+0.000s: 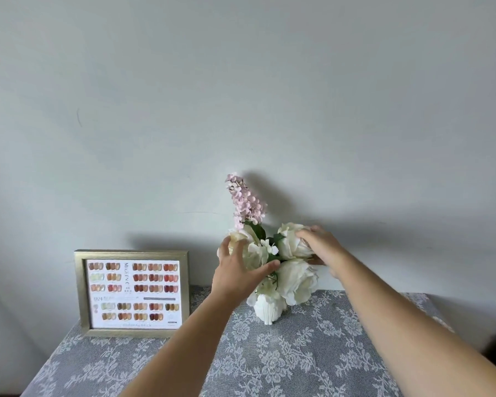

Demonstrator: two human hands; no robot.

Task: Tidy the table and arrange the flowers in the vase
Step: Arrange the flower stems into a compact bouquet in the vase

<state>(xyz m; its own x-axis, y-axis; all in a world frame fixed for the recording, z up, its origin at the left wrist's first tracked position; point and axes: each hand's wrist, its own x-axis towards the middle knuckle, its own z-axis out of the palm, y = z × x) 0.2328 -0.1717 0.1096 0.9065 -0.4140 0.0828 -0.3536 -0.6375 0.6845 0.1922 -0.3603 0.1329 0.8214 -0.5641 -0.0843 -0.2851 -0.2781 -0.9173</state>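
Observation:
A small white ribbed vase (268, 309) stands upright on the grey lace tablecloth (298, 362), near the wall. It holds several white roses (297, 277) and a tall pink flower spike (245, 200) that leans left. My left hand (235, 270) cups the white bloom on the left side of the bunch, thumb stretched across to the middle. My right hand (321, 245) rests on the upper right rose (289, 242), fingers curled over its top and side. Both forearms reach in from the bottom edge.
A gold picture frame (132, 293) with a chart of nail colour swatches stands upright against the wall, left of the vase. A plain pale wall rises right behind the table. The table's left and right edges fall away at both sides.

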